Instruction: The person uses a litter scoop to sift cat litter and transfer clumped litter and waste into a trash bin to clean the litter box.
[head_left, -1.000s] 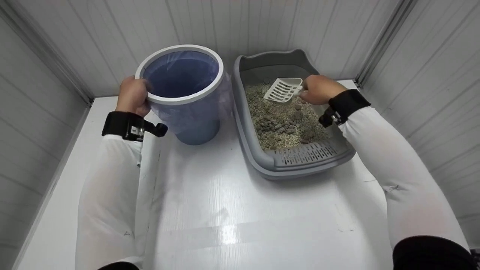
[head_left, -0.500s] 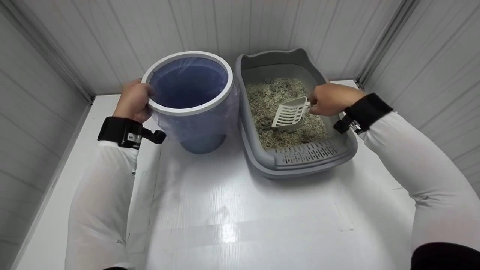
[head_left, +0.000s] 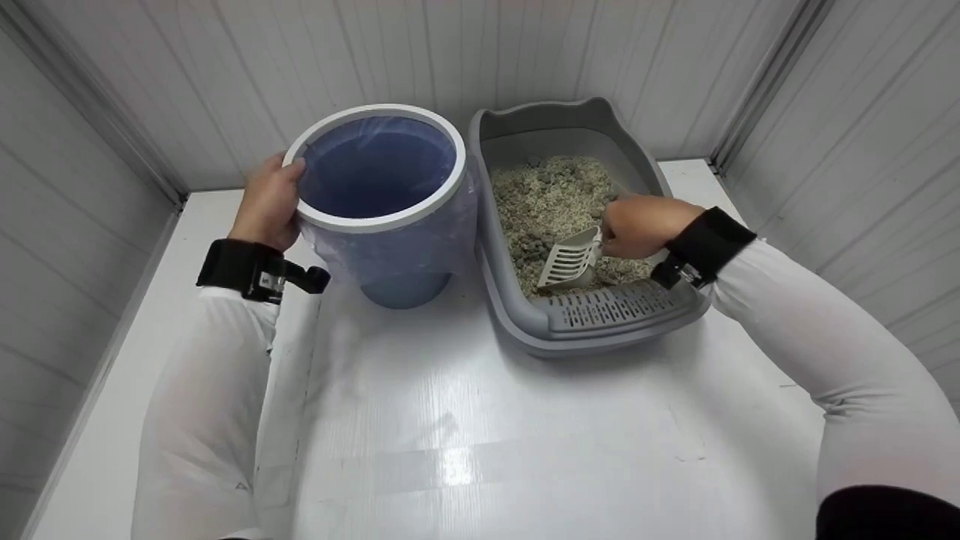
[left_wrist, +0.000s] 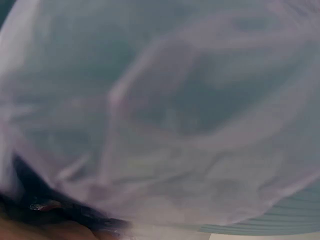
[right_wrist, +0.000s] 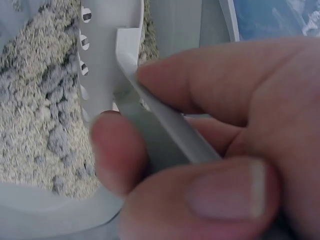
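The slotted white scoop (head_left: 571, 259) sits low in the grey litter tray (head_left: 600, 330), near its front edge, tip dug into the pale litter (head_left: 547, 199) beside some darker grey clumps (head_left: 531, 247). The right hand (head_left: 637, 225) grips its handle – in the right wrist view, curled fingers (right_wrist: 200, 80) and thumb pinch the grey handle (right_wrist: 165, 135). Just left of the tray stands a blue bin (head_left: 382, 217) with a white rim, lined with a thin clear bag (left_wrist: 160, 120). The left hand (head_left: 270, 199) holds the bin's far-left rim – fingers hooked over the edge. Both stand on a white table (head_left: 465, 435) against white panelled walls
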